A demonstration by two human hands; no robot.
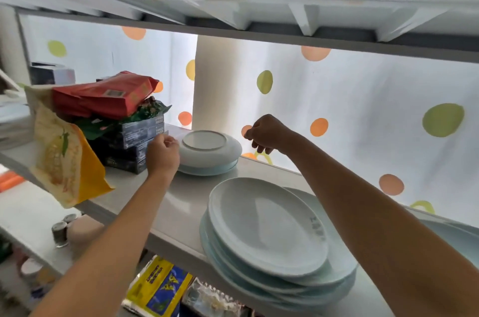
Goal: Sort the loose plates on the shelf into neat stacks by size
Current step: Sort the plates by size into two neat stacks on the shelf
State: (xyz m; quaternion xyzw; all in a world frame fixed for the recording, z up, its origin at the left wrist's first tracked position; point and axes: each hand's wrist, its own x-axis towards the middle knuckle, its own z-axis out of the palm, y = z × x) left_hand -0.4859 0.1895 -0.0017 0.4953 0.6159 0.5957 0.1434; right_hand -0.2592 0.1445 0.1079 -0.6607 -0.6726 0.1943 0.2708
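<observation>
A small stack of plates (207, 150) stands at the back of the white shelf (181, 205), its top plate upside down over pale blue ones. My left hand (163, 154) is curled into a loose fist against the stack's left rim. My right hand (267, 133) hovers just right of and above the stack with fingers curled, clear of it and holding nothing. A tall, uneven stack of large white and pale blue plates (267, 231) sits at the shelf's front edge under my right forearm. More pale plates (464, 236) show at the far right.
Left of the small stack are dark boxes (140, 143) with a red packet (103, 98) on top, and a yellow bag (62, 161) hangs over the shelf edge. Another shelf runs close overhead. Below lie shakers (60, 233) and a yellow-blue packet (158, 288).
</observation>
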